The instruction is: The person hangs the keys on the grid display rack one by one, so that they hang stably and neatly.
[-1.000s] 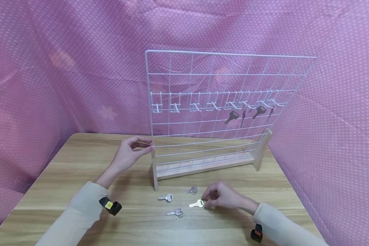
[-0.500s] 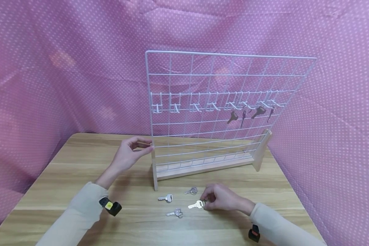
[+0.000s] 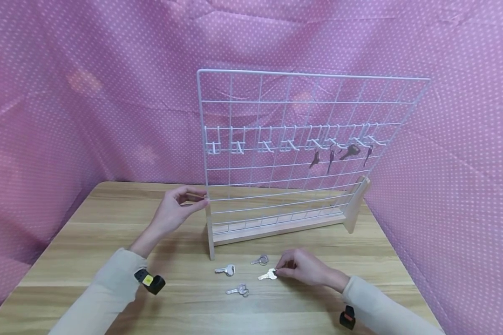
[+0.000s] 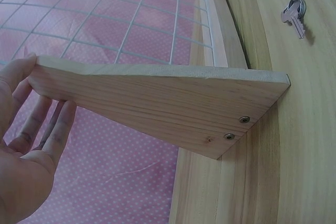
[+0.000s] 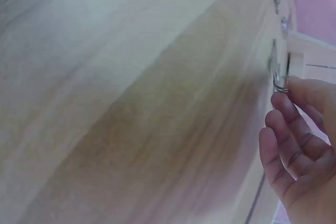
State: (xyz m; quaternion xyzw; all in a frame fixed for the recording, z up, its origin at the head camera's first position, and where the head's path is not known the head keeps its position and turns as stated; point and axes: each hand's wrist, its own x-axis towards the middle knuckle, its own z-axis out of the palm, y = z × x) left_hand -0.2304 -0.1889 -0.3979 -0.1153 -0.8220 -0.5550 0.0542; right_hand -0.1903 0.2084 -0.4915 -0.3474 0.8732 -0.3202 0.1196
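My left hand (image 3: 173,210) grips the upper end of the wooden side panel (image 4: 157,100) of a white wire grid rack (image 3: 251,186). In the left wrist view its thumb lies on the panel's top edge, with fingers against the other edge. Over the tabletop, my right hand (image 3: 308,269) pinches the ring (image 5: 281,87) of a key (image 3: 267,274) between thumb and forefinger. That key's blade points left, low over the wood; whether it touches the table I cannot tell. Beside it lie three more ringed keys: one silver (image 3: 225,270), one lower (image 3: 238,290), one smaller (image 3: 260,260).
White hooks (image 3: 264,145) line the grid in a row. Several keys (image 3: 350,151) hang from the hooks at the right. The rack stands on wooden feet (image 3: 357,204) on a wood-grain table (image 3: 109,223). Pink dotted cloth (image 3: 109,93) surrounds the table.
The right hand has shifted slightly left, and its fingertips now cover more of the key's ring. The leftmost hanging key has swung and turned. The left hand stays in place.
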